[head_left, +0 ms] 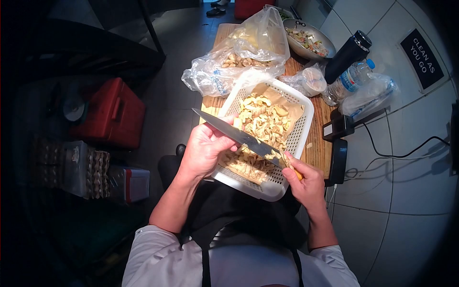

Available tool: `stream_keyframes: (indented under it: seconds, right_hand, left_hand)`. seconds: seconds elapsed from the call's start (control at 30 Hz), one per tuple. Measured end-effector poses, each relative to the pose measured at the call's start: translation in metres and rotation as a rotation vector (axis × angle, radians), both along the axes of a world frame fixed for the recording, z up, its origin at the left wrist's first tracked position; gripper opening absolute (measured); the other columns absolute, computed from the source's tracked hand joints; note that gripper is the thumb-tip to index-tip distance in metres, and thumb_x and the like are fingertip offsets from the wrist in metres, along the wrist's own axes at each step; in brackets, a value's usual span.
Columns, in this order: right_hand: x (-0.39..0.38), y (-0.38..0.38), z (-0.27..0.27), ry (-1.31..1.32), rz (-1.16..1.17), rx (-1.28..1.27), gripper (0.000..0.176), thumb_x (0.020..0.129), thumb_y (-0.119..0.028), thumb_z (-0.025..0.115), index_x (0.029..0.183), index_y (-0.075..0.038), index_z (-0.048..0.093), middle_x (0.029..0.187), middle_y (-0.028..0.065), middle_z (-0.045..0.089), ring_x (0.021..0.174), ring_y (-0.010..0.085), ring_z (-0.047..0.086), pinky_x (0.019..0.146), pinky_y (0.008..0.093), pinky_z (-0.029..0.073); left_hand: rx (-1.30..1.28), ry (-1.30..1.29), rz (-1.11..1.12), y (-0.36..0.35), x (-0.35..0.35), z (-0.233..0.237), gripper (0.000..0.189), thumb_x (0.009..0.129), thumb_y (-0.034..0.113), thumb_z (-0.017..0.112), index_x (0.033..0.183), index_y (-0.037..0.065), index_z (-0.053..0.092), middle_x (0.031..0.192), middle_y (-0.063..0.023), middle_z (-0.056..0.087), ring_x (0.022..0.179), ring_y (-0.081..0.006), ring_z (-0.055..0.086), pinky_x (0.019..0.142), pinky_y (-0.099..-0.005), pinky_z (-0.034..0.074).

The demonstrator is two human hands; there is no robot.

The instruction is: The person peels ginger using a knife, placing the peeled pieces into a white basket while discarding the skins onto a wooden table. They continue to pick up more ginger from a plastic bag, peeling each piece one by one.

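My right hand is closed around the yellow handle of a large kitchen knife. The blade runs up and left across the basket, its tip past my left hand, and pale scraps cling near the handle. In my left hand is a pale yellow piece of ginger, partly hidden behind the blade, with the thumb close to the steel. Beneath both hands is a white perforated plastic basket, tilted toward me. Yellowish-brown ginger peelings lie inside it.
On the wooden table a clear plastic bag holds brownish pieces. Behind stand a pan of chopped food, a black flask and a water bottle. A red box and egg trays are at left; a tiled wall bounds the right.
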State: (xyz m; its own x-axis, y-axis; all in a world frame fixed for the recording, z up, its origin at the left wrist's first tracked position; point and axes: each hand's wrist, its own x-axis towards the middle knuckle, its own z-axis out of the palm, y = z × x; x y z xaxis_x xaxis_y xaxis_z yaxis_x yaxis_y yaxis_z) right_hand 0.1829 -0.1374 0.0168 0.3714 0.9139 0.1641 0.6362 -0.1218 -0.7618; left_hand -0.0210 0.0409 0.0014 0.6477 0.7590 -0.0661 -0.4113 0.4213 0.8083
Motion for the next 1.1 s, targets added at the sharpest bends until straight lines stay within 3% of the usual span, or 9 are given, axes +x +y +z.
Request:
stream_keyframes:
  seconds: [0.07,0.27,0.47,1.1]
  right_hand:
    - [-0.001,0.001,-0.004,-0.024,-0.014,0.032,0.041,0.084,-0.022,0.08,0.121,-0.007,0.072,0.092,0.0184,0.074,0.08,0.0284,0.074,0.07,0.0334,0.055]
    - [-0.001,0.004,-0.007,-0.055,-0.01,0.048,0.041,0.083,-0.022,0.081,0.121,-0.008,0.072,0.091,0.0185,0.073,0.079,0.0286,0.073,0.069,0.0334,0.055]
    - [0.009,-0.001,-0.007,0.015,0.042,0.043,0.041,0.084,-0.024,0.08,0.12,-0.007,0.072,0.087,0.0181,0.073,0.075,0.0296,0.072,0.066,0.0342,0.054]
    - [-0.001,0.004,-0.012,-0.113,-0.025,0.135,0.044,0.083,-0.024,0.081,0.122,-0.007,0.071,0.082,0.0159,0.072,0.069,0.0273,0.07,0.063,0.0345,0.053]
  left_hand:
    - [-0.024,0.017,-0.004,-0.001,0.0,0.002,0.049,0.091,-0.002,0.068,0.135,-0.013,0.051,0.095,-0.0083,0.067,0.077,-0.0114,0.059,0.076,-0.0266,0.051]
    - [-0.047,0.008,0.02,-0.004,0.002,0.008,0.043,0.091,-0.002,0.067,0.131,-0.012,0.054,0.094,-0.0083,0.066,0.077,-0.0123,0.059,0.075,-0.0264,0.051]
    - [0.038,0.042,0.039,0.007,-0.005,0.0,0.046,0.09,-0.003,0.068,0.133,-0.009,0.054,0.1,-0.0097,0.068,0.08,-0.0114,0.064,0.07,-0.0218,0.052]
    - [-0.196,-0.188,0.024,-0.001,0.002,0.001,0.031,0.092,-0.005,0.059,0.122,-0.006,0.057,0.1,-0.0111,0.065,0.079,-0.0163,0.061,0.072,-0.0268,0.051]
